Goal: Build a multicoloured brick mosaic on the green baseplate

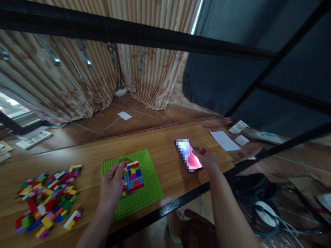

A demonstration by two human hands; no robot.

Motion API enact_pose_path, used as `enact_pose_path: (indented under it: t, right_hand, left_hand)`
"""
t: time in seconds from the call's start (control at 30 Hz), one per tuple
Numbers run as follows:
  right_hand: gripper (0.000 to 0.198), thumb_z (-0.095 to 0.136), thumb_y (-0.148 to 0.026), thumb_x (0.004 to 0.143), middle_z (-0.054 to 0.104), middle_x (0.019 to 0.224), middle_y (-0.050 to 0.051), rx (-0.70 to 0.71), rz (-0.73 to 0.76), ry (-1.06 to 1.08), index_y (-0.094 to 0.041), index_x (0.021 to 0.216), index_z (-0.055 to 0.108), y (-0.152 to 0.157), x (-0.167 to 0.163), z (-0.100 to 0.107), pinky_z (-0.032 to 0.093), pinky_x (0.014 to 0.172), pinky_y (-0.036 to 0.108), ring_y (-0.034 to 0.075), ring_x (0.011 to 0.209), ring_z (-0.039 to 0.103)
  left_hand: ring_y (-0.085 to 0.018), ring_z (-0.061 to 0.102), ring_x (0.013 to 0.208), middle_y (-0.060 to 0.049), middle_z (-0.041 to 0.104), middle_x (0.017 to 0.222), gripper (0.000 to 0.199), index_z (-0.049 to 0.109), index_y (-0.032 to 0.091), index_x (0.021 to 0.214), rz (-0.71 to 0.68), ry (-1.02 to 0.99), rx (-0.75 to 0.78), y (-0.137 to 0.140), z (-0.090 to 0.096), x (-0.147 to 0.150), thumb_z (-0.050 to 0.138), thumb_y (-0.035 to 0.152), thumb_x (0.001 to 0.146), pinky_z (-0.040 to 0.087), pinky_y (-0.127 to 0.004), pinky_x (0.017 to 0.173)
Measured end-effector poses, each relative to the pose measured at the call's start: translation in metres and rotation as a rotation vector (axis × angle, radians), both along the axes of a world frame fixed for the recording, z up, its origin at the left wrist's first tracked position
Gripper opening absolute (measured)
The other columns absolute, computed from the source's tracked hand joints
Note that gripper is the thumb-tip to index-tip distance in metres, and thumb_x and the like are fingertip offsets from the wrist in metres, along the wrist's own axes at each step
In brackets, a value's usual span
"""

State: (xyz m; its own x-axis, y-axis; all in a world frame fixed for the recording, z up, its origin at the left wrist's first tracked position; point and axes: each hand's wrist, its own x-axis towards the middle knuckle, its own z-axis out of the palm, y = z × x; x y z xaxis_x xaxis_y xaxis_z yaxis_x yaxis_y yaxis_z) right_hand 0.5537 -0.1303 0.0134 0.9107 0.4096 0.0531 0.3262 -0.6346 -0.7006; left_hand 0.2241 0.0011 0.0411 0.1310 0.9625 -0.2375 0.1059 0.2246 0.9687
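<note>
On the green baseplate lies a flat block of colourful toy bricks, built up in rows. My left hand rests over the left side of this block, thumb and fingers pinched together at its upper left corner. Whatever sits between those fingertips is hidden. To the right, my right hand grips the right edge of a smartphone, with the fingers bent at that edge. The phone's screen is lit in pink and blue, partly pixelated. Whether the phone touches the table cannot be made out.
Loose toy bricks lie in a heap on the left of the wooden table. A black metal bar runs along its near edge. White papers are beyond the right end. Cables and a white device sit at lower right.
</note>
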Motion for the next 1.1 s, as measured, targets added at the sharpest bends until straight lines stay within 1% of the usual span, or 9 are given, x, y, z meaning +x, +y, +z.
enact_pose_path:
  t: [0.07, 0.17, 0.3, 0.4, 0.47, 0.6, 0.7, 0.83, 1.1]
  right_hand:
    - [0.064, 0.065, -0.053, 0.077, 0.073, 0.098, 0.021, -0.007, -0.061, 0.019, -0.005, 0.118, 0.066, 0.005, -0.003, 0.003, 0.05, 0.085, 0.041, 0.032, 0.1, 0.067]
    - [0.067, 0.059, -0.056, 0.081, 0.072, 0.102, 0.024, 0.031, -0.088, 0.029, -0.002, 0.121, 0.064, 0.009, -0.008, 0.011, 0.049, 0.085, 0.043, 0.033, 0.098, 0.067]
    - [0.06, 0.058, -0.053, 0.081, 0.069, 0.11, 0.024, 0.163, -0.097, -0.173, -0.005, 0.115, 0.067, 0.018, -0.034, 0.03, 0.048, 0.082, 0.044, 0.03, 0.091, 0.064]
    - [0.051, 0.054, -0.053, 0.085, 0.071, 0.101, 0.015, 0.4, 0.072, -0.107, -0.012, 0.114, 0.067, 0.031, -0.079, 0.039, 0.05, 0.073, 0.037, 0.023, 0.081, 0.063]
    - [0.046, 0.053, -0.051, 0.088, 0.071, 0.1, 0.012, 0.46, 0.244, 0.015, -0.014, 0.112, 0.067, 0.039, -0.115, 0.04, 0.051, 0.072, 0.034, 0.02, 0.081, 0.063]
    - [0.037, 0.051, -0.043, 0.093, 0.07, 0.103, 0.01, 0.377, 0.547, 0.161, -0.018, 0.117, 0.064, 0.045, -0.177, 0.031, 0.052, 0.077, 0.034, 0.02, 0.083, 0.065]
    - [0.036, 0.05, -0.041, 0.094, 0.068, 0.112, 0.011, 0.309, 0.611, 0.13, -0.019, 0.121, 0.062, 0.046, -0.2, 0.026, 0.052, 0.086, 0.04, 0.024, 0.095, 0.065]
    - [0.039, 0.047, -0.041, 0.096, 0.067, 0.118, 0.013, 0.255, 0.655, 0.125, -0.018, 0.124, 0.061, 0.049, -0.211, 0.027, 0.049, 0.097, 0.044, 0.027, 0.11, 0.063]
    - [0.046, 0.046, -0.044, 0.096, 0.066, 0.12, 0.017, 0.192, 0.703, 0.152, -0.013, 0.128, 0.057, 0.052, -0.225, 0.029, 0.047, 0.1, 0.045, 0.028, 0.116, 0.061]
  left_hand:
    - [-0.016, 0.061, 0.059, -0.002, 0.069, 0.073, 0.052, 0.075, 0.017, 0.096, -0.004, 0.001, 0.006, 0.0, 0.0, 0.0, 0.067, 0.06, 0.068, 0.05, -0.024, 0.053]
    - [-0.016, 0.062, 0.06, -0.002, 0.069, 0.073, 0.053, 0.075, 0.017, 0.096, -0.006, 0.002, 0.016, 0.0, -0.002, 0.0, 0.067, 0.061, 0.068, 0.05, -0.024, 0.053]
    - [-0.015, 0.061, 0.058, -0.002, 0.069, 0.072, 0.054, 0.075, 0.016, 0.096, -0.008, 0.012, 0.022, 0.0, -0.001, 0.0, 0.067, 0.061, 0.068, 0.05, -0.024, 0.054]
    - [-0.016, 0.063, 0.062, -0.003, 0.072, 0.077, 0.052, 0.075, 0.016, 0.094, -0.014, 0.015, 0.027, -0.001, 0.001, 0.001, 0.066, 0.061, 0.07, 0.051, -0.024, 0.056]
    - [-0.017, 0.064, 0.065, -0.004, 0.073, 0.081, 0.051, 0.075, 0.016, 0.094, -0.014, 0.018, 0.038, -0.001, 0.001, 0.001, 0.065, 0.061, 0.071, 0.051, -0.025, 0.057]
    - [-0.018, 0.066, 0.069, -0.005, 0.074, 0.087, 0.051, 0.075, 0.017, 0.097, -0.022, 0.024, 0.048, -0.001, -0.001, 0.0, 0.064, 0.06, 0.073, 0.052, -0.026, 0.059]
    - [-0.019, 0.066, 0.068, -0.006, 0.074, 0.086, 0.052, 0.075, 0.016, 0.097, -0.029, 0.015, 0.054, 0.0, -0.002, -0.001, 0.064, 0.061, 0.073, 0.052, -0.026, 0.058]
    - [-0.018, 0.065, 0.068, -0.005, 0.073, 0.084, 0.051, 0.075, 0.016, 0.095, -0.028, 0.016, 0.081, 0.0, -0.004, 0.0, 0.063, 0.06, 0.074, 0.051, -0.026, 0.06]
    - [-0.021, 0.066, 0.084, -0.006, 0.074, 0.091, 0.049, 0.076, 0.016, 0.096, -0.02, 0.084, 0.159, -0.002, -0.002, -0.001, 0.059, 0.059, 0.078, 0.05, -0.029, 0.074]
